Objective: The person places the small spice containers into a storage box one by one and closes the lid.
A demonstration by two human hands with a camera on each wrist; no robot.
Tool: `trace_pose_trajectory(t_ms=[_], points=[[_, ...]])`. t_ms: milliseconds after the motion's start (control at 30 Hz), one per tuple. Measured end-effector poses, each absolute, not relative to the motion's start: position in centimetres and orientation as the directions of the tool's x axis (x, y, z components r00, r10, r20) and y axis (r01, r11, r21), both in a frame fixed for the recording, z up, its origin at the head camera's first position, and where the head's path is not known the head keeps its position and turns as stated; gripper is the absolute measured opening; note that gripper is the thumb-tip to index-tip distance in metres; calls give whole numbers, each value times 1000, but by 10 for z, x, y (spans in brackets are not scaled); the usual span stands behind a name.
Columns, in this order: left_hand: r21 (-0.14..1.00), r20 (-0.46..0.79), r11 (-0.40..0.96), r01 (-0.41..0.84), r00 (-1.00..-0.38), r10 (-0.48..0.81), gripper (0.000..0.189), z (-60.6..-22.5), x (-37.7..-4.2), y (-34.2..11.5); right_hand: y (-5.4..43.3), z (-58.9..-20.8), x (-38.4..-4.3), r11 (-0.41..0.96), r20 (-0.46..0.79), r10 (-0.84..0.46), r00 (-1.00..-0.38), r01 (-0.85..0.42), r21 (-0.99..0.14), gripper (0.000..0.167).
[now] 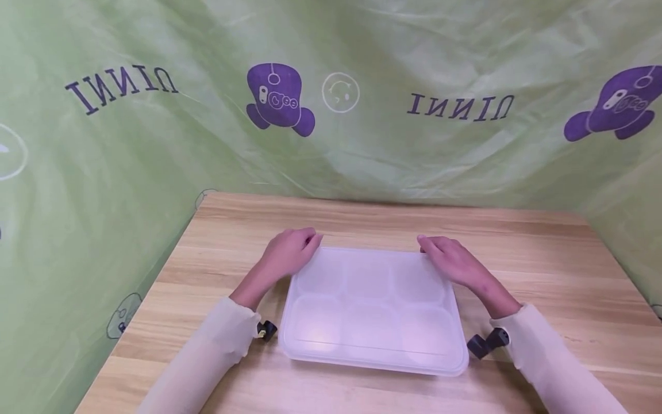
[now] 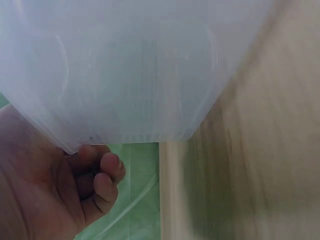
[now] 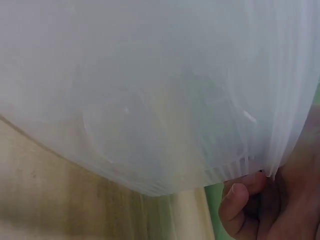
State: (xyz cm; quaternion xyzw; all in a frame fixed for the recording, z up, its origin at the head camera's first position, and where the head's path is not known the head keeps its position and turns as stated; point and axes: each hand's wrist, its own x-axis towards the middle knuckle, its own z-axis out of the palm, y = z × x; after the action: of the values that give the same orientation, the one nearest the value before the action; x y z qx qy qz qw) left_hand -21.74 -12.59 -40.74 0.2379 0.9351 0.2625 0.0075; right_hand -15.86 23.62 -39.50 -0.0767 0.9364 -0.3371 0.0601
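Note:
A translucent white plastic compartment box (image 1: 370,310) lies flat on the table, several rounded sections showing through its closed lid. My left hand (image 1: 291,251) grips its far left corner, thumb along the lid edge. At the far right corner, my right hand (image 1: 451,260) holds on the same way. From beneath, the left wrist view shows the left hand's fingers (image 2: 102,192) curled by the box's corner. Curled fingers (image 3: 235,202) also meet the rim in the right wrist view. The lid hides both thumbs in the wrist views.
The box rests on a wood-grain table (image 1: 217,230). A green curtain (image 1: 383,149) with purple prints hangs behind the table and along its sides. Small black devices (image 1: 266,330) are worn at both wrists, beside the box's near half.

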Motion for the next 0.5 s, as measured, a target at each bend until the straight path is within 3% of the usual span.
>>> trace_pose_trajectory(t_ms=[167,500], points=[[493,36,773,400,-897,441,48,-406,-221,-123,232,-396,-163,783,-69,-173,-982,-95,-615,54],[572,78,706,418,-884,460,50,-410,-221,-128,229,-401,-157,807,-12,-116,-993,-87,-584,55]])
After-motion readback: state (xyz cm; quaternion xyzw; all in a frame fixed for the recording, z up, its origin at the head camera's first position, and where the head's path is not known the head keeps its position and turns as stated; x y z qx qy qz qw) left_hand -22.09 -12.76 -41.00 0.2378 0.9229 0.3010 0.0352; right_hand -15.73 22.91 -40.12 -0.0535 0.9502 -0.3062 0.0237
